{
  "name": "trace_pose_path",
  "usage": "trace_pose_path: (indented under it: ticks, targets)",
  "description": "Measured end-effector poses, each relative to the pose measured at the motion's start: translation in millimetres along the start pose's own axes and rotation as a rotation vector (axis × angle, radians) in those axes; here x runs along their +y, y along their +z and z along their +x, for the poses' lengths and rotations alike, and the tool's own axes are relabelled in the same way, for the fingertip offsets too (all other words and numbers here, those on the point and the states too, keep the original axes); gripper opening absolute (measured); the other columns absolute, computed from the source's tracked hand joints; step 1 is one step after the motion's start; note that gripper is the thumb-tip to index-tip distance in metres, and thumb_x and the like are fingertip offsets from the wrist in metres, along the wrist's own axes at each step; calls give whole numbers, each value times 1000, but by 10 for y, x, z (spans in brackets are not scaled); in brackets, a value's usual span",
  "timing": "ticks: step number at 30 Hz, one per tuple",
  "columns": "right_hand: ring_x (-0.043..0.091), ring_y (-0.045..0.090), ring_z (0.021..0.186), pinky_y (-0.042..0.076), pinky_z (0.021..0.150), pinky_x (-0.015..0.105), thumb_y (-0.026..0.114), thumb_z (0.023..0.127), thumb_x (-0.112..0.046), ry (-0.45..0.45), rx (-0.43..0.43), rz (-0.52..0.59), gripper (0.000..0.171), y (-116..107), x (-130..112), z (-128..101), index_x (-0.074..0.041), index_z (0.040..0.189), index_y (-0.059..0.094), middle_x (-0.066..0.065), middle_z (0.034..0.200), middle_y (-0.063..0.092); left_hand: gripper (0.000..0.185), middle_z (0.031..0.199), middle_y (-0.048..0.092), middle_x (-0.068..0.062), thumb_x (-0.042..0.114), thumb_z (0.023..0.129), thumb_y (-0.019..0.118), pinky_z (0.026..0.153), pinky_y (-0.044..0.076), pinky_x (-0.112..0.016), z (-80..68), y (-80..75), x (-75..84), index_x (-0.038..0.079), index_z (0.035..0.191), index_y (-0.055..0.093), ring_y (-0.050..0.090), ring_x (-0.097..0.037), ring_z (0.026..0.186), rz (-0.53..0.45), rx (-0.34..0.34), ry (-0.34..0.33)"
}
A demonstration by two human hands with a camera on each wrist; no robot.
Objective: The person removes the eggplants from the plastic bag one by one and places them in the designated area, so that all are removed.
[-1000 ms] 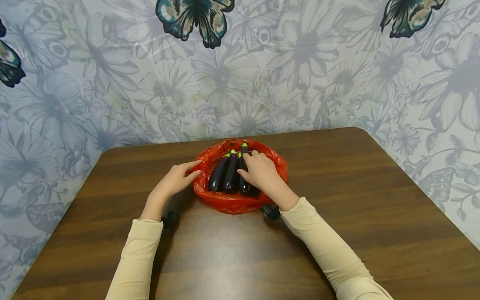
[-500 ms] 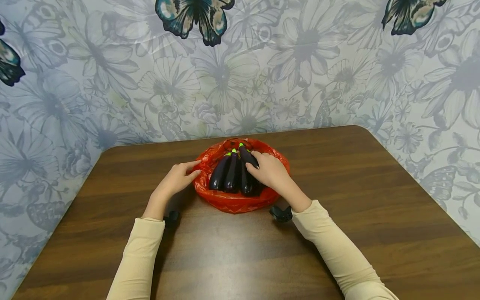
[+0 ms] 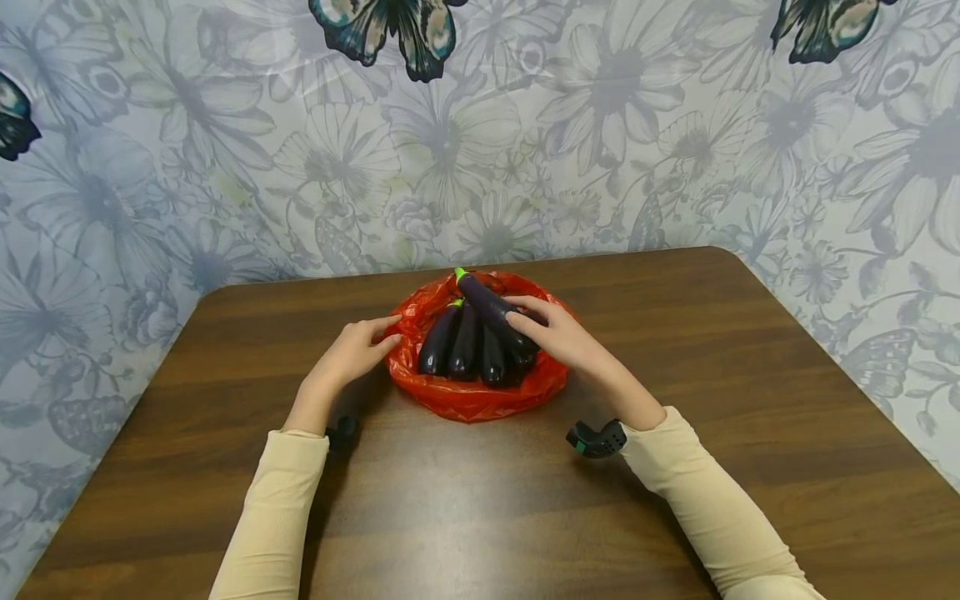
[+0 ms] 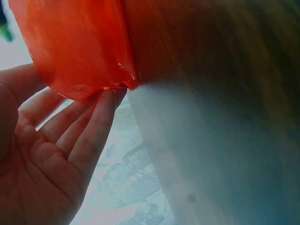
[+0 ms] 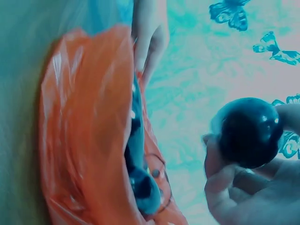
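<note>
A red plastic bag [image 3: 472,407] with a rolled-down rim sits on the table, holding several dark eggplants [image 3: 465,346]. My right hand [image 3: 564,335] grips one eggplant [image 3: 491,308] by its thick end, thumb and fingers curled round it. It lies slanted above the others, its green stem pointing to the far left. In the right wrist view its glossy round end [image 5: 248,133] is between the fingers, apart from the bag. My left hand [image 3: 351,354] touches the bag's left side with fairly straight fingers; the left wrist view shows the fingers against the red plastic [image 4: 84,51].
The bag stands toward the back of a brown wooden table [image 3: 450,500]. Behind the table is a wall [image 3: 480,183] papered with flowers and butterflies. A dark wrist camera [image 3: 597,439] hangs under the right wrist.
My right hand has drawn one eggplant up from the bunch and moved to the right with it, turning it slantwise. My left hand has stayed at the bag's left side.
</note>
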State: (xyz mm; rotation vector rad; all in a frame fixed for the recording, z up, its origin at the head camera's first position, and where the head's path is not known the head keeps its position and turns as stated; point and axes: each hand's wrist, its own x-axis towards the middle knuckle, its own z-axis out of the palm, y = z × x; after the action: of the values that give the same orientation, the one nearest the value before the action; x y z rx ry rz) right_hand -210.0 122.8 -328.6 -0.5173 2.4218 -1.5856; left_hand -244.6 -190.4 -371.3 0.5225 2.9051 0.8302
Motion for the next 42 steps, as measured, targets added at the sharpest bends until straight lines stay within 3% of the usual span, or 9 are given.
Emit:
trace_pose_path:
  ticks: [5, 8, 16, 19, 24, 31, 33, 38, 42]
  targets:
    - [18, 52, 98, 47, 82, 29, 46, 92, -27, 51, -81, 440, 44, -57, -14, -106, -8, 132, 40, 8, 124, 44, 47, 124, 50, -19, 26, 90, 52, 91, 38, -49, 0, -5, 4, 8, 132, 43, 51, -34, 108, -5, -1, -8]
    - [18, 55, 97, 48, 82, 29, 47, 92, -22, 62, -129, 598, 47, -88, -11, -180, -6, 134, 34, 11, 125, 43, 47, 125, 49, -19, 26, 90, 51, 91, 38, -50, -1, -9, 7, 8, 133, 42, 50, -34, 109, -6, -9, -10]
    - [28, 49, 110, 43, 89, 40, 60, 84, -27, 90, -412, 573, 74, 47, 77, -441, -4, 140, 17, 19, 137, 30, 47, 127, 48, -19, 25, 90, 51, 93, 36, -49, 13, -16, 6, 8, 133, 41, 48, -33, 112, -8, -26, -10]
    - [28, 47, 111, 42, 90, 40, 60, 83, -29, 121, -447, 508, 74, 83, 124, -519, -2, 139, 19, 20, 136, 31, 48, 127, 47, -19, 26, 90, 51, 93, 36, -49, 19, -18, 5, 9, 134, 41, 47, -33, 113, -9, -31, -13]
    - [25, 48, 106, 45, 86, 37, 56, 86, -27, 131, -349, 442, 61, -77, 234, -562, -3, 136, 29, 17, 126, 40, 48, 127, 47, -18, 26, 90, 51, 93, 36, -49, 32, -15, -3, 9, 134, 41, 47, -33, 113, -9, -34, -20]
    - [15, 57, 92, 49, 79, 29, 47, 92, -17, 141, -67, 615, 48, -511, 394, -464, -4, 134, 28, 8, 115, 46, 47, 126, 47, -20, 25, 90, 50, 93, 36, -50, 36, -39, 6, 7, 133, 41, 47, -34, 113, 2, -28, -9]
    - [13, 58, 90, 49, 77, 26, 48, 92, -19, 162, 19, 613, 48, -628, 443, -420, -5, 133, 29, 5, 111, 48, 47, 126, 48, -20, 25, 90, 50, 93, 36, -50, 33, -44, 7, 7, 133, 41, 47, -34, 113, -1, -27, -5]
    - [9, 54, 90, 48, 76, 25, 50, 90, -32, 255, 148, 375, 59, -832, 622, -307, -3, 136, 27, 5, 114, 43, 48, 126, 48, -20, 26, 90, 50, 92, 37, -50, 24, -38, -5, 7, 133, 41, 49, -34, 111, -12, -31, -10]
    - [17, 48, 97, 48, 81, 30, 47, 89, -41, 338, 137, 133, 70, -895, 788, -253, 2, 138, 22, 18, 125, 36, 48, 125, 48, -20, 26, 90, 50, 92, 38, -50, 27, -29, -7, 7, 133, 41, 49, -34, 110, -15, -35, -17]
